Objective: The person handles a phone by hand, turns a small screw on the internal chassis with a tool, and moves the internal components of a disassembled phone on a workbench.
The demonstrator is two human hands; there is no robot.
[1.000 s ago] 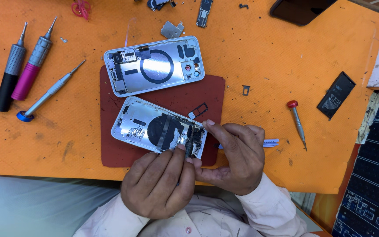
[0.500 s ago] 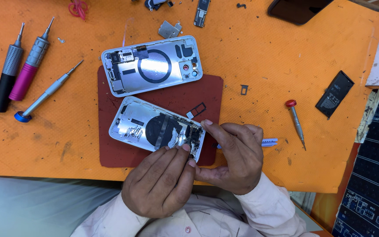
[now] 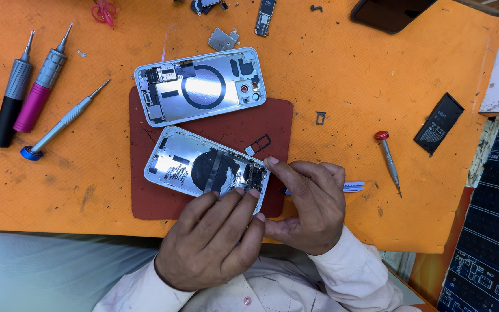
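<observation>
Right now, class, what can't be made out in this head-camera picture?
- Lower phone housing: near corner hidden under left hand and right hand.
- Blue tool: mostly behind right hand.
- Dark phone: cut off by top edge.
- Loose screws: too small.

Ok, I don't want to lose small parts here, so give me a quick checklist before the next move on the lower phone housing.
1. Lower phone housing lies on the red mat: ok.
2. Both hands on it: left hand at its near edge, right hand at its right end: ok.
3. Housing open, insides facing up: ok.
4. Red-capped screwdriver lies apart from the right hand on the orange table: ok.
5. Small black tray frame on the mat, clear of the fingers: ok.
6. Whether the fingertips pinch a part: cannot tell.
</observation>
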